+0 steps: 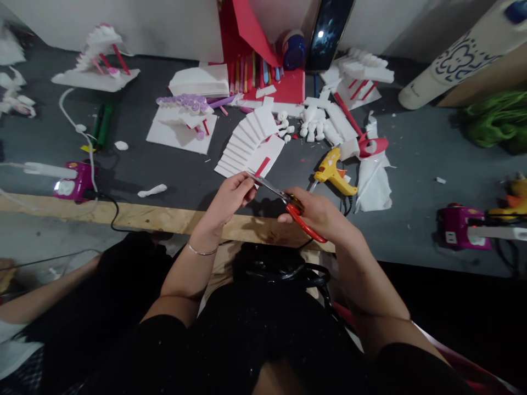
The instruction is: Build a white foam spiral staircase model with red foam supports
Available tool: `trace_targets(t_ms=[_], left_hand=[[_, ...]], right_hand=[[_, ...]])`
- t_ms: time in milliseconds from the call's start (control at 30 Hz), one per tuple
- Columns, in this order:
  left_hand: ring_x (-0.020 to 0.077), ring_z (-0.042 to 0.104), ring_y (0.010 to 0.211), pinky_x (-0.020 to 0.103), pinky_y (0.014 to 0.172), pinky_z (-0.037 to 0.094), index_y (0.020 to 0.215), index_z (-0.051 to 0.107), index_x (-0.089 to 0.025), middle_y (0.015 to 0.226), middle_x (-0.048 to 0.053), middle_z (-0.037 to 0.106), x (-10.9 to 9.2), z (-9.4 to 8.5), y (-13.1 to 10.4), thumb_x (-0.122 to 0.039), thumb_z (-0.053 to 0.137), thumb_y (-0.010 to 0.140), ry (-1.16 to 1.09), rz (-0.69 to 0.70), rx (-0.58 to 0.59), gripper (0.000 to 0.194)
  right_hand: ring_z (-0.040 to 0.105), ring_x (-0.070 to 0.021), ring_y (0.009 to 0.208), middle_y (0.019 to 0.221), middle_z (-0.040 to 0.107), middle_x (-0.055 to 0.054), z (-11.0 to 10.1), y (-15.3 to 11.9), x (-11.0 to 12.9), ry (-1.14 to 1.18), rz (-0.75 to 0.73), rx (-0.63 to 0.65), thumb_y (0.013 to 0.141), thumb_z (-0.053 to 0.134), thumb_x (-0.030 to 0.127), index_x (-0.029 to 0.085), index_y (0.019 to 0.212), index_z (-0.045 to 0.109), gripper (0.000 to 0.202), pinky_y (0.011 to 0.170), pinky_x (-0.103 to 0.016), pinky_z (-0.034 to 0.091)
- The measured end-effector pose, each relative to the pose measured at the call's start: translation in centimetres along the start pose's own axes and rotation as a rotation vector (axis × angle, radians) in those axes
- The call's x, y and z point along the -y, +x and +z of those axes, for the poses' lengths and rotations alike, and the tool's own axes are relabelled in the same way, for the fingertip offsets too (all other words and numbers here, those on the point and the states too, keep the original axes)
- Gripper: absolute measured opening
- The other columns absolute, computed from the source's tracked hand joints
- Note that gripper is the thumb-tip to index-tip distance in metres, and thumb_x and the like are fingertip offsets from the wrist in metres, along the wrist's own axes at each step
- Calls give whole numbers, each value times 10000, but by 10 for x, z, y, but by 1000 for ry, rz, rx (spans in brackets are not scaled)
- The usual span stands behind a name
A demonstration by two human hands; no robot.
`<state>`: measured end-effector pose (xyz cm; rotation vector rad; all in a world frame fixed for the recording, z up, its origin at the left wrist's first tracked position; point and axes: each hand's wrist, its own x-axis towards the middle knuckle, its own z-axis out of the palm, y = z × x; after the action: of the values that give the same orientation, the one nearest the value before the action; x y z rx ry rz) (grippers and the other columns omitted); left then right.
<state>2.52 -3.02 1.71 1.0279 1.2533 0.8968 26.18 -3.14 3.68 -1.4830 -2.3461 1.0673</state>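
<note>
My right hand (315, 211) is closed round the red handles of a pair of scissors (298, 216), whose blades point left toward my other hand. My left hand (233, 198) is pinched at the blade tips; whatever lies between its fingers is too small to make out. Just beyond the blades, a red strip (262, 166) shows over a white board piece (274, 149). A fan of white stepped slats (242, 144) lies beside that piece. To the right of the scissors sits a yellow glue gun (334, 171).
Small white models (181, 123) stand along the back, near coloured pens (251, 74) and a phone (329, 33). White figures (313, 122), a red tape roll (371, 146) and a bottle (457, 60) are to the right. Purple power sockets (76, 181) sit left. Another person's arm (53, 291) shows lower left.
</note>
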Motion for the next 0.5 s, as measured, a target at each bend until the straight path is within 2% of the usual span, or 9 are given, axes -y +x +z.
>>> trace_targets(t_ms=[333, 500], left_hand=[[66, 352, 498, 221, 440, 270, 752, 566, -207, 601, -28, 462, -3, 5, -2, -351, 571, 951, -41, -6, 8, 246], [76, 392, 521, 223, 465, 312, 750, 557, -209, 617, -23, 481, -4, 2, -3, -325, 547, 958, 20, -26, 22, 238]], right_hand=[[652, -249, 781, 948, 718, -116, -2, 0, -2, -37, -6, 0, 896, 427, 844, 206, 1208, 632, 739, 695, -371, 462], [636, -224, 740, 923, 713, -93, -2, 1, -3, -30, -13, -1, 909, 469, 819, 226, 1187, 634, 675, 668, -345, 449]])
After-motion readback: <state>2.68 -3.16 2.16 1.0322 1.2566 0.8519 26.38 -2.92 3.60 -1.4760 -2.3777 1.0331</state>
